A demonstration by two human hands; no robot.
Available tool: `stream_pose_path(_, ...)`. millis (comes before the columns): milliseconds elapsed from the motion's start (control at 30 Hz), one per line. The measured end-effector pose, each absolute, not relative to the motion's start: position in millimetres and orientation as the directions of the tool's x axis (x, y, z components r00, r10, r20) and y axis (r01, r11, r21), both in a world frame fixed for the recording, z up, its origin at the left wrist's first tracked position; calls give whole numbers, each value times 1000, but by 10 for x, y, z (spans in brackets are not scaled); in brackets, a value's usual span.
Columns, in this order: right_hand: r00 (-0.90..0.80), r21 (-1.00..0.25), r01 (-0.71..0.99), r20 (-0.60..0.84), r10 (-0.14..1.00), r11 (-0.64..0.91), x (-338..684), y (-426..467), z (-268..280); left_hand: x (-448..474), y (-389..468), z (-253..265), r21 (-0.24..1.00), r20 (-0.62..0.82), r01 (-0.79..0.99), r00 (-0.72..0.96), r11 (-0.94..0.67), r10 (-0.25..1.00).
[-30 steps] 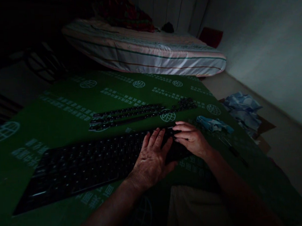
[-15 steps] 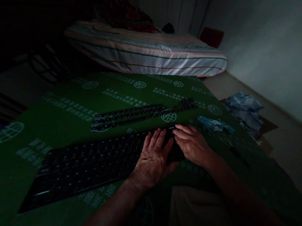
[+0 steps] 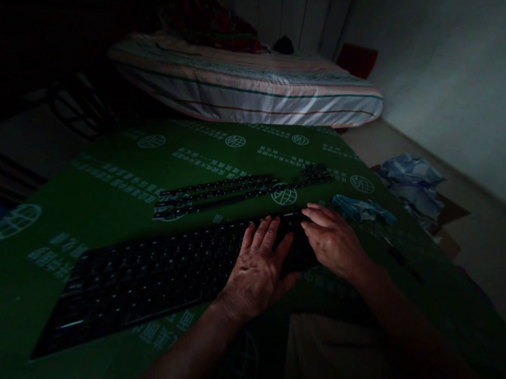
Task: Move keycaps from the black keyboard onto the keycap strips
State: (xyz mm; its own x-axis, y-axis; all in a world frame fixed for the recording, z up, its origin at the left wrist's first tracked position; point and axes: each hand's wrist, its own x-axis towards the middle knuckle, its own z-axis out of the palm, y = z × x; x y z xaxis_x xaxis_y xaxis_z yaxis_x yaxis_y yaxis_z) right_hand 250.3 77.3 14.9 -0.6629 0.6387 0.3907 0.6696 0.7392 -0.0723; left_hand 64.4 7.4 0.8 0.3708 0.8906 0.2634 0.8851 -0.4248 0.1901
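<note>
A black computer keyboard [image 3: 148, 278] lies slanted across the green table. My left hand [image 3: 258, 267] rests palm down over its right part, fingers stretched out and thumb apart. At the keyboard's right end is my right hand [image 3: 333, 236], its fingers bent and pressed together at the upper edge. Whatever those fingertips may hold is hidden in the dark. Behind the keyboard, small black keycaps [image 3: 211, 192] lie in several rows, and a heap of more keycaps [image 3: 315, 174] sits to their right.
A crumpled blue cloth [image 3: 363, 208] lies right of my right hand, near a thin dark-handled tool [image 3: 396, 255]. The green printed tabletop [image 3: 110, 179] reaches back to a bed [image 3: 249, 92]. Blue-white fabric [image 3: 412, 177] is beyond the right edge. The room is dim.
My right hand has shifted a little to the right along the keyboard's upper edge. The left hand stays in nearly the same place on the keys.
</note>
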Motion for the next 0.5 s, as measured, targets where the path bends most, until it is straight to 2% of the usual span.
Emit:
stream_pose_path(133, -660, -146, 623, 430, 617, 768, 2528, 812, 119, 640, 59, -7, 181, 306, 885, 365, -430, 879)
stream_pose_path(300, -711, -155, 588, 370, 598, 794, 2453, 770, 132, 632, 72, -27, 171, 342, 880, 369, -444, 864)
stream_pose_path(500, -682, -193, 590, 400, 612, 784, 2463, 770, 152, 634, 75, -40, 163, 351, 885, 362, -437, 864)
